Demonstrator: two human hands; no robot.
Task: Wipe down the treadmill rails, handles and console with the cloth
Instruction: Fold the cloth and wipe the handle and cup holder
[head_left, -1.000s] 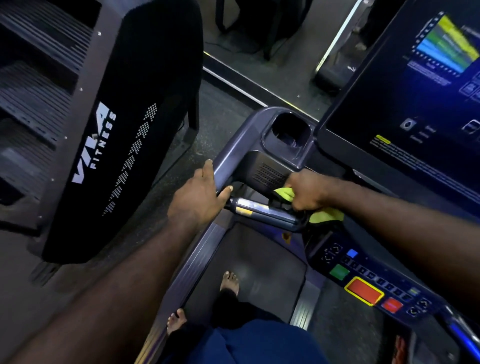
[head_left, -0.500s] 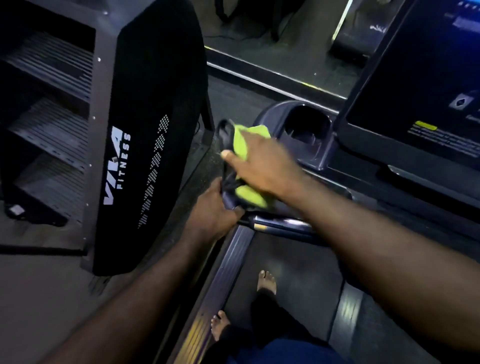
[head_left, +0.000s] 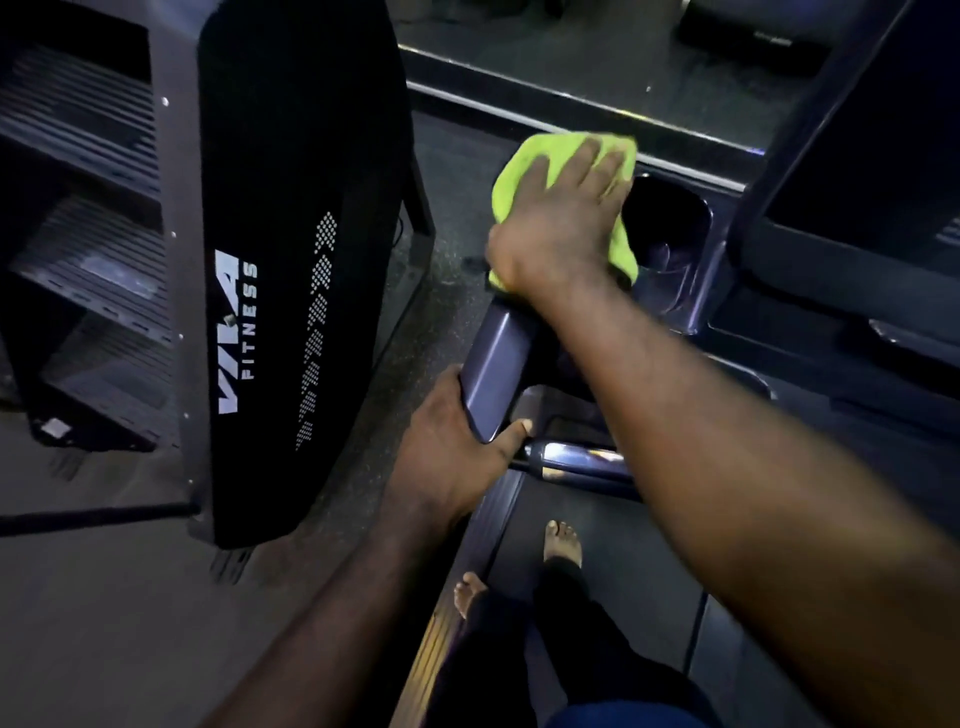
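My right hand (head_left: 558, 223) lies flat with spread fingers on a bright yellow-green cloth (head_left: 511, 179), pressing it onto the upper end of the treadmill's grey left handrail (head_left: 493, 374), beside the cup holder (head_left: 667, 223). My left hand (head_left: 452, 447) grips the lower end of that same rail, thumb across its inner face. A chrome grip bar (head_left: 576, 460) runs right from the rail under my right forearm. The console screen (head_left: 857, 171) is dark at the upper right.
A black stair machine with white "VIVA FITNESS" lettering (head_left: 291, 270) stands close on the left, steps visible behind it. My bare feet (head_left: 561, 540) stand on the treadmill belt. The grey side rail (head_left: 488, 525) runs along the belt's left edge.
My right hand has carried the cloth from the chrome grip bar up along the left rail to its top by the cup holder. My left hand kept its hold on the rail.
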